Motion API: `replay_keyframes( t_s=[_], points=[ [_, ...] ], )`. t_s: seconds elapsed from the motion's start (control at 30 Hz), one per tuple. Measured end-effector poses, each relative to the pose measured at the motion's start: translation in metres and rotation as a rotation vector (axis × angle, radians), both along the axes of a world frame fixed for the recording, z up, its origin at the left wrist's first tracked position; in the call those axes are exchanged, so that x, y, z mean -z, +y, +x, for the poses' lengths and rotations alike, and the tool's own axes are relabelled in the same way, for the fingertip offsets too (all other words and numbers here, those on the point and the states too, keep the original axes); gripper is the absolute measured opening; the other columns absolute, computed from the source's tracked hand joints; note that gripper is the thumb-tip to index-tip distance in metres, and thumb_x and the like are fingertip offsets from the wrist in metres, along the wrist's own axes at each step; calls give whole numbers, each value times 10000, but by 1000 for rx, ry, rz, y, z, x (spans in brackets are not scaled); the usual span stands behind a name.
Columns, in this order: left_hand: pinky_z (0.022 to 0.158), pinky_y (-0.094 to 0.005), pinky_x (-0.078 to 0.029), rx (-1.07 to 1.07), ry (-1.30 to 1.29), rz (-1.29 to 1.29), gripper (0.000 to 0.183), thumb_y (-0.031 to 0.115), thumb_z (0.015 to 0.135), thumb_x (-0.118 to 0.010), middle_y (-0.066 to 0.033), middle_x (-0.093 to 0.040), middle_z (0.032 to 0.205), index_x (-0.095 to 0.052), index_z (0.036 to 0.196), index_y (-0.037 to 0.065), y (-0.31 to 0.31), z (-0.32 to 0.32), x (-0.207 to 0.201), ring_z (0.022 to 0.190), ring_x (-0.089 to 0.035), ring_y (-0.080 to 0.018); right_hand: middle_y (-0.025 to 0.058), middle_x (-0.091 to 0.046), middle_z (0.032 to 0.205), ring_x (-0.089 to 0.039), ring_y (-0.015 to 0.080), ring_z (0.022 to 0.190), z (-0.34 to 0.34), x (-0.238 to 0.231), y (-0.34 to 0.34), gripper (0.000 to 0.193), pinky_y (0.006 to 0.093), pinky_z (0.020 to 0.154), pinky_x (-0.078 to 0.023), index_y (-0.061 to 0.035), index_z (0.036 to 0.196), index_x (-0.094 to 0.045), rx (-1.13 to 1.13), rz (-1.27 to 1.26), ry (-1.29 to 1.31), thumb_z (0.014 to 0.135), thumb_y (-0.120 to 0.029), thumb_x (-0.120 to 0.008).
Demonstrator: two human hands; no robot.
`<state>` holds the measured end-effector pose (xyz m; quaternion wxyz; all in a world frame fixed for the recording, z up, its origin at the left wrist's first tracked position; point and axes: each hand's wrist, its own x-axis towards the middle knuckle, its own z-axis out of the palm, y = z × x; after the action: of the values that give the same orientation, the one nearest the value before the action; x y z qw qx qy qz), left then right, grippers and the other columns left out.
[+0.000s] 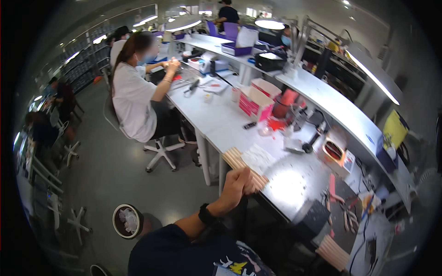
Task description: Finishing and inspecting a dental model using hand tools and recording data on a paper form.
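Note:
My left hand [237,186] is closed at the table's near edge, beside and partly over a tan ridged pad [235,158]. Its fingers are curled together, and anything between them is hidden or too small to make out. A black band [206,214] circles that wrist, below a dark blue sleeve. Just beyond the pad lies a crumpled white tissue [258,157]. To its right, a metal-looking work surface [287,184] shines brightly under a lamp. My right hand does not show.
Pliers [350,216] and other hand tools lie at the right, near a second ridged pad [332,252]. A pink and white box [256,102] stands farther back. A lamp [373,73] overhangs the bench. On the left, a co-worker [138,92] sits; a bin [128,221] stands on the floor.

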<state>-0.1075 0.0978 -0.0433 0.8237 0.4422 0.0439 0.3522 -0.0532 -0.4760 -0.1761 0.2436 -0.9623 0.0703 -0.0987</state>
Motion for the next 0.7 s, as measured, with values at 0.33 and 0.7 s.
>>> replay_keyframes(
  t_s=[0.33,0.7],
  points=[
    [662,-254,-440,319,-318,641,169,92,901,-669,-35,-549,866,-561,1017,33,-167,40,-102,726,-526,-98,231,-642,1162,-637,336,1054,22,-181,129,672,426,928,-519,91,1300,-508,-931,615,-416,931,-455,-642],
    [1117,-693,-151,-989,-285,1730,728,552,856,-520,-208,-251,1576,-420,1458,155,-203,52,-108,1412,-291,-482,192,-327,1529,-419,371,1353,98,-232,246,978,513,1094,-367,-90,1558,-151,-1617,1490,564,878,-733,-434]
  ],
)
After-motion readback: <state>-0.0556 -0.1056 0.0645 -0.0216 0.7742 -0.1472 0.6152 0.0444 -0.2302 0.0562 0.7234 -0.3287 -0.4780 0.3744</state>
